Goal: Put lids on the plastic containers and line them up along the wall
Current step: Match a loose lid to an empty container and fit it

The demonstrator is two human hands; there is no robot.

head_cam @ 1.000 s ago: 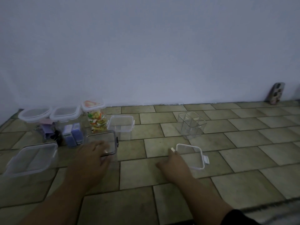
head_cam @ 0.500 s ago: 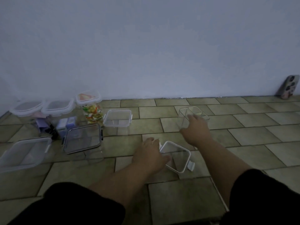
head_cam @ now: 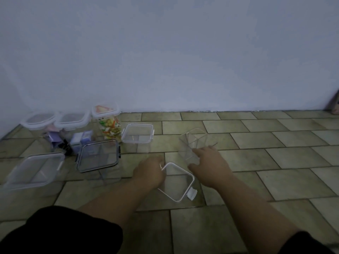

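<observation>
On the tiled floor (head_cam: 275,162), the left hand (head_cam: 149,172) grips the far-left edge of a white-rimmed lid (head_cam: 177,182), its fingers curled around the rim. The lid sits tilted, one corner near the floor, with a loose white clip (head_cam: 192,193) hanging at its right corner. The right hand (head_cam: 209,166) clasps a clear tub (head_cam: 192,143), which is tipped over towards the person; the thumb and fingers wrap its lower part, just beyond the lid.

Along the wall (head_cam: 165,61) at left stand three closed containers in a row: two with purple and dark contents, (head_cam: 37,121) and (head_cam: 72,121), and a taller jar (head_cam: 107,121) filled with colourful wrapped pieces. Just right of the jar sits a clear box (head_cam: 137,134) with its lid on. In front of the row stands a container with a dark-rimmed lid (head_cam: 98,155), and at far left a larger closed clear box (head_cam: 34,169). Both forearms are bare, with black sleeves (head_cam: 64,233) at the bottom edge. A small patterned object (head_cam: 335,105) leans against the wall at far right, too cropped to identify.
</observation>
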